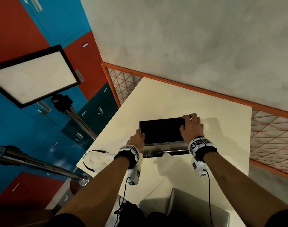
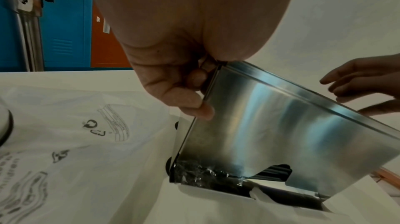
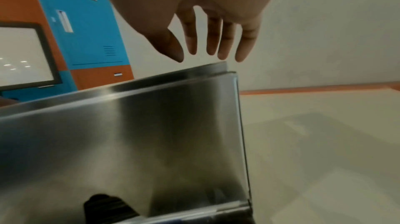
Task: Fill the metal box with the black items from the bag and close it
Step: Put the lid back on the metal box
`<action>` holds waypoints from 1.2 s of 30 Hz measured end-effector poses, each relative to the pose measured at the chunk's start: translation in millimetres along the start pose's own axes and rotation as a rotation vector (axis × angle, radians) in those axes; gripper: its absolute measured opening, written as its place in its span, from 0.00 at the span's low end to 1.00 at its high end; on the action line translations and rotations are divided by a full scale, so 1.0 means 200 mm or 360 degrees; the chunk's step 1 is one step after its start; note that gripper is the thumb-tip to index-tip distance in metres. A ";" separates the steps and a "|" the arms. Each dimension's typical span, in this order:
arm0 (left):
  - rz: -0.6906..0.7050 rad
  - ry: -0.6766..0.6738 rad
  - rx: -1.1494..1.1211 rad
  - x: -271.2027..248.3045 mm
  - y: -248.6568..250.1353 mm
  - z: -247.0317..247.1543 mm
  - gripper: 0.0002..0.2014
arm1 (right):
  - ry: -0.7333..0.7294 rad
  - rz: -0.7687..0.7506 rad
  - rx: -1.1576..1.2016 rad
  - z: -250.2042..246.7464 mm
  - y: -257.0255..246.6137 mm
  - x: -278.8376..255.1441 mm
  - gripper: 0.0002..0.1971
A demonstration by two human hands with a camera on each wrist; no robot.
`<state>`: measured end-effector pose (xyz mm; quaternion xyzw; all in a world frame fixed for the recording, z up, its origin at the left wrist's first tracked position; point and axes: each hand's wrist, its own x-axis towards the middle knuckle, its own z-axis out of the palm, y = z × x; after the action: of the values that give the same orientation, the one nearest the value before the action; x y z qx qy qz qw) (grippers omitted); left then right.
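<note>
The metal box (image 1: 163, 131) stands upright on the white table (image 1: 189, 99), its dark top facing me. My left hand (image 1: 137, 140) grips its upper left corner, with the thumb (image 2: 194, 106) on the shiny front face (image 2: 281, 125) and curled fingers on the side. My right hand (image 1: 191, 125) lies over the far right corner of the top with straight, spread fingers (image 3: 207, 44) at the rim of the box (image 3: 151, 133). Black items (image 2: 275, 173) show through a cut-out low in the front wall. The white plastic bag (image 1: 99, 158) lies flat to the left of the box.
A grey laptop (image 1: 197, 208) sits at the table's near edge. An orange mesh fence (image 1: 271, 128) runs along the far and right sides of the table. A lit panel lamp (image 1: 35, 74) on a tripod stands to the left, before blue and red lockers.
</note>
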<state>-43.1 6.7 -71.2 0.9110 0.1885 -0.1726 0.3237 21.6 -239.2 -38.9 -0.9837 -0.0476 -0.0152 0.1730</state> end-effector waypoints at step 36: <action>-0.0106 -0.0032 0.0248 0.02 0.02 -0.04 0.13 | -0.0586 0.0489 0.0024 0.05 0.04 0.00 0.17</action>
<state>-37.0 9.7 -65.7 0.9249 0.2015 -0.2064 0.2477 22.6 -243.0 -51.3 -0.9642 0.0718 0.1912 0.1690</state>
